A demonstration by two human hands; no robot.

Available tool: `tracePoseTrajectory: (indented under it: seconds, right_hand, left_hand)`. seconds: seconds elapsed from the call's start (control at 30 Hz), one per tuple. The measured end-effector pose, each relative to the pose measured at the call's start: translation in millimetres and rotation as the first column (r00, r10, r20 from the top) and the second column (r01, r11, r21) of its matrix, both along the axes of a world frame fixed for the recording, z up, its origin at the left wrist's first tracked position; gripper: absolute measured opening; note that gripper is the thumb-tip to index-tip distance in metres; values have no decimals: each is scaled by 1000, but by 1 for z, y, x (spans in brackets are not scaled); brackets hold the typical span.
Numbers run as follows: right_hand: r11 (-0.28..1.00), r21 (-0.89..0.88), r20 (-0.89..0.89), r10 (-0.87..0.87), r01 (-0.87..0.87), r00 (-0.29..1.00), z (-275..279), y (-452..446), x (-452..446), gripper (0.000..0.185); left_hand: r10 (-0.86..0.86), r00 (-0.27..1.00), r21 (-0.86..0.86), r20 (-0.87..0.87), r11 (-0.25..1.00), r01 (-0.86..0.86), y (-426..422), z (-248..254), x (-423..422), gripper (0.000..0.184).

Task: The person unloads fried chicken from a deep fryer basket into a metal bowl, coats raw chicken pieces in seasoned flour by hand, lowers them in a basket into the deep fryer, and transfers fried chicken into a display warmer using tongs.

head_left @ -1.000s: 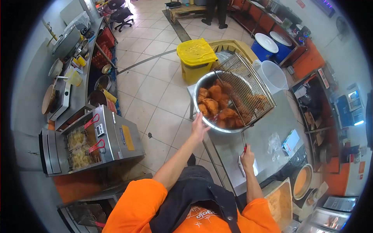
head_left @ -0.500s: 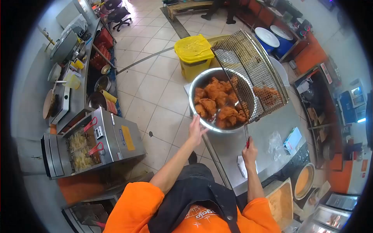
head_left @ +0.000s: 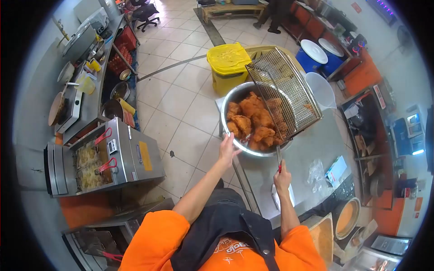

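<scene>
A round metal bowl (head_left: 229,141) full of browned fried pieces (head_left: 253,115) stands on the steel table (head_left: 312,151). My left hand (head_left: 228,151) grips the bowl's near left rim. In my right hand (head_left: 282,177) is the red handle of a wire fry basket (head_left: 282,86), which hangs tilted over the bowl's right side. Part of the bowl and some pieces show only through the mesh. A small piece (head_left: 309,107) shows at the basket's right end. Beneath my right wrist lies a white cloth or paper (head_left: 276,198).
A yellow bin (head_left: 226,67) and clear jug (head_left: 320,89) stand beyond the bowl. On the left is a fryer (head_left: 140,158) with two red-handled baskets. Near the table's right side are a plastic bag (head_left: 315,175), a box (head_left: 336,170) and tubs. A person's legs (head_left: 271,17) show far back.
The basket rose and shifted right, then came back left and lower over the bowl. The larger piece in its right part no longer shows there. My left hand has stayed on the rim.
</scene>
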State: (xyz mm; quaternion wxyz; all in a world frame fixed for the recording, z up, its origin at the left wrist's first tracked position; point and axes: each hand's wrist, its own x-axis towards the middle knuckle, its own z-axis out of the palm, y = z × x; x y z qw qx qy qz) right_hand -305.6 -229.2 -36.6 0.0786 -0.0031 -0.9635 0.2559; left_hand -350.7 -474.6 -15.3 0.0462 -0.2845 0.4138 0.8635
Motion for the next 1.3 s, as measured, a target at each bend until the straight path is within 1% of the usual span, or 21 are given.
tracePoseTrajectory:
  seconds: [0.1, 0.2, 0.27, 0.3, 0.37, 0.4, 0.47, 0.5, 0.63, 0.67, 0.7, 0.77, 0.9, 0.97, 1.03, 1.1, 1.13, 1.2, 1.23, 1.27, 1.3]
  right_hand:
    - [1000, -5, 23, -3, 4, 1000, 11, -2, -4, 45]
    - [1000, -5, -90, 30, -30, 995, 17, -1, -9, 42]
    - [975, -185, -82, 108, -122, 991, 45, -7, -11, 38]
    - [973, -188, -90, 117, -132, 989, 63, -12, -13, 38]
    - [921, -303, -16, 253, -246, 967, 106, -27, -15, 32]
    - [913, -309, -27, 272, -267, 962, 120, -34, -16, 32]
    - [726, -644, 119, 405, -240, 906, 149, -48, -16, 28]
    - [563, -819, 206, 467, -110, 860, 178, -61, -13, 25]
    - [272, -961, 234, 732, 40, 640, 229, -85, -22, 30]
    - [261, -962, 261, 781, 82, 568, 237, -92, -25, 30]
    - [236, -967, 253, 829, 99, 498, 243, -102, -28, 31]
    - [190, -973, 225, 912, 132, 342, 255, -126, -31, 34]
    - [126, -978, 118, 991, 169, -56, 266, -190, -27, 34]
    - [161, -971, 115, 963, 178, -245, 269, -225, -15, 35]
    - [166, -972, 88, 912, 164, -401, 273, -255, -1, 35]
    - [181, -973, 80, 844, 141, -531, 273, -282, 29, 35]
    - [189, -975, 88, 815, 119, -573, 274, -295, 48, 35]
    - [200, -976, 96, 745, 84, -661, 271, -313, 85, 35]
    - [208, -973, 76, 708, 104, -702, 269, -321, 102, 35]
    - [216, -967, 46, 670, 136, -741, 270, -325, 98, 35]
    - [204, -970, 26, 624, 131, -781, 265, -334, 121, 36]
  left_hand:
    - [-49, 999, -16, -24, 999, 48, -2, 1, 1, 60]
    - [-60, 998, -45, -10, 997, 60, -3, 9, 1, 62]
    - [-74, 997, -76, 0, 994, 74, -4, 6, 3, 58]
    - [-65, 998, -80, -7, 995, 65, -8, -3, 4, 58]
    - [-214, 976, -55, -45, 976, 211, -23, -25, 9, 55]
    - [-195, 979, -66, -52, 979, 192, -28, -24, 15, 55]
    - [-157, 979, -152, 131, 972, 176, -38, -21, 31, 53]
    - [-125, 985, -161, 123, 976, 144, -45, -26, 41, 53]
    - [-69, 983, -254, 171, 961, 112, -85, -50, 90, 48]
    - [-66, 975, -267, 212, 956, 123, -93, -52, 105, 47]
    - [4, 979, -276, 205, 960, 54, -99, -53, 122, 47]
    - [-12, 976, -406, 216, 908, 101, -108, -53, 158, 45]
    - [242, 960, -487, 141, 861, -145, -108, -35, 227, 42]
    - [217, 918, -690, 333, 720, 80, -102, 5, 256, 41]
    - [158, 962, -775, 221, 628, 75, -93, 59, 290, 39]
    - [176, 984, -763, -5, 636, -118, -94, 154, 334, 34]
    - [277, 950, -776, -144, 564, -282, -92, 194, 361, 32]
    - [433, 811, -770, -393, 327, -548, -84, 242, 419, 26]
    - [526, 728, -763, -440, 208, -612, -77, 256, 442, 25]
    - [587, 626, -770, -514, 7, -638, -65, 269, 437, 24]
    - [634, 548, -730, -546, -39, -682, -64, 270, 459, 24]
